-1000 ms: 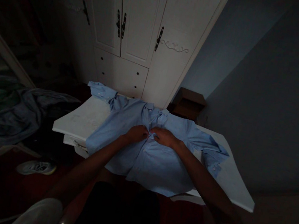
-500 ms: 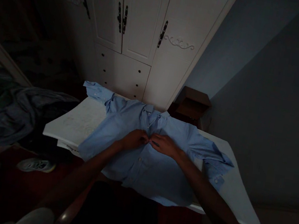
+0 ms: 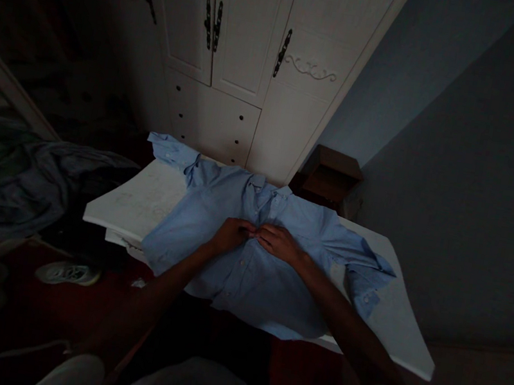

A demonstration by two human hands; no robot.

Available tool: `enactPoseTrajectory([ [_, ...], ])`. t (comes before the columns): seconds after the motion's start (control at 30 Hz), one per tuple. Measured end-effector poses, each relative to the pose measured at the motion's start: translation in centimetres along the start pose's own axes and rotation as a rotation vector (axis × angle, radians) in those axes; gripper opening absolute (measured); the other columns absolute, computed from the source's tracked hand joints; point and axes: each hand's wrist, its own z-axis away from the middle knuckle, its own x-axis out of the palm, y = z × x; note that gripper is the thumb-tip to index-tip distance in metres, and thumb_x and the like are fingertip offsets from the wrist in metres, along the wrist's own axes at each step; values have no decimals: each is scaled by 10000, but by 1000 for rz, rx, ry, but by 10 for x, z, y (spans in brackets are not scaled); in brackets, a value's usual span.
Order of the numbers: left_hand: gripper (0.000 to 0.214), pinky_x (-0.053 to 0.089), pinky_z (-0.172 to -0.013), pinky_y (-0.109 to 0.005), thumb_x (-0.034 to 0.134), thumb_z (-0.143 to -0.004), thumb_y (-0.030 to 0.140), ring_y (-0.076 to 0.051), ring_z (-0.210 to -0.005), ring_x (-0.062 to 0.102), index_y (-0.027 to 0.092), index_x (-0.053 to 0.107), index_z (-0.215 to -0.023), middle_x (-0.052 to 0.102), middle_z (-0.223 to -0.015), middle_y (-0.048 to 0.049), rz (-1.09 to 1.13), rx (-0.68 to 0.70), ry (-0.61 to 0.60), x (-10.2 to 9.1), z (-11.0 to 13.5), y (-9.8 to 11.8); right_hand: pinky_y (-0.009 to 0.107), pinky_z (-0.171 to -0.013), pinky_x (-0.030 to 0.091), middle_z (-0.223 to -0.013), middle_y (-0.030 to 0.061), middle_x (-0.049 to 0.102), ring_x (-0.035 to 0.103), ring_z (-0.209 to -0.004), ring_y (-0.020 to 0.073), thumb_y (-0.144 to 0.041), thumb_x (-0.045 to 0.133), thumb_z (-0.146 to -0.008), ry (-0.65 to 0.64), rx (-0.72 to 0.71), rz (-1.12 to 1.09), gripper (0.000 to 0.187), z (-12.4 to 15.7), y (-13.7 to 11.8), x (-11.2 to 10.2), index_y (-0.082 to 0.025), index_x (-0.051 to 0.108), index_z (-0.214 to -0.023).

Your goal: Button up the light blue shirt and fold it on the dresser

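Observation:
A light blue button-up shirt (image 3: 266,285) lies spread front-up on a white table (image 3: 138,206), collar toward the wardrobe and sleeves out to both sides. My left hand (image 3: 229,235) and my right hand (image 3: 279,242) meet at the shirt's front placket, a little below the collar. Both hands have their fingers curled and pinched on the cloth at the button line. The fingertips touch each other there. The room is dim, so the button itself is too small to make out.
A white wardrobe (image 3: 259,56) with dark handles stands behind the table. A brown wooden stand (image 3: 330,178) sits in the corner by the blue wall. Dark bedding (image 3: 9,186) lies at the left. Shoes (image 3: 69,272) rest on the red floor.
The view has shifted slightly. Both hands stay pinched together on the shirt's placket, working at about the same spot below the collar.

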Motion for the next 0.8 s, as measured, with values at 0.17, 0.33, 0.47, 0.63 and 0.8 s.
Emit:
enactPoseTrajectory([
  [0.17, 124, 571, -790, -296, 651, -798, 232, -175, -798, 719, 183, 745, -862, 772, -868, -28, 48, -50, 84, 4, 5, 1, 323, -815, 537, -1014, 109, 699, 662, -912, 194, -284, 403, -1005, 40, 76, -6, 287, 6, 0, 11, -194, 669, -1066],
  [0.33, 111, 569, -823, -318, 648, -809, 247, -182, -808, 720, 199, 745, -834, 771, -864, -19, 51, -53, 105, 6, 7, 2, 337, -856, 532, -1046, 119, 709, 674, -970, 202, -288, 424, -994, 68, 121, -41, 275, 10, 0, 19, -197, 679, -1044],
  [0.47, 114, 562, -851, -308, 637, -823, 243, -174, -855, 720, 204, 737, -864, 770, -892, -15, 68, -26, 80, 4, 9, 0, 333, -859, 530, -1074, 118, 720, 684, -984, 204, -297, 442, -986, 66, 131, -54, 273, 11, -1, 18, -203, 693, -1040],
  [0.63, 243, 562, -880, -305, 694, -793, 278, -176, -930, 719, 186, 690, -1018, 760, -991, -38, 142, -34, 41, 0, 18, 1, 334, -860, 540, -1079, 112, 727, 690, -984, 203, -312, 432, -987, 69, 128, -81, 295, 11, 0, 18, -203, 706, -1009],
  [0.8, 359, 551, -913, -330, 761, -741, 264, -203, -986, 704, 194, 664, -1079, 744, -1055, -50, -4, -57, 51, 7, 28, 13, 338, -843, 552, -1034, 104, 739, 696, -952, 196, -310, 443, -982, 78, 127, -62, 280, 10, 1, 21, -206, 702, -1005],
])
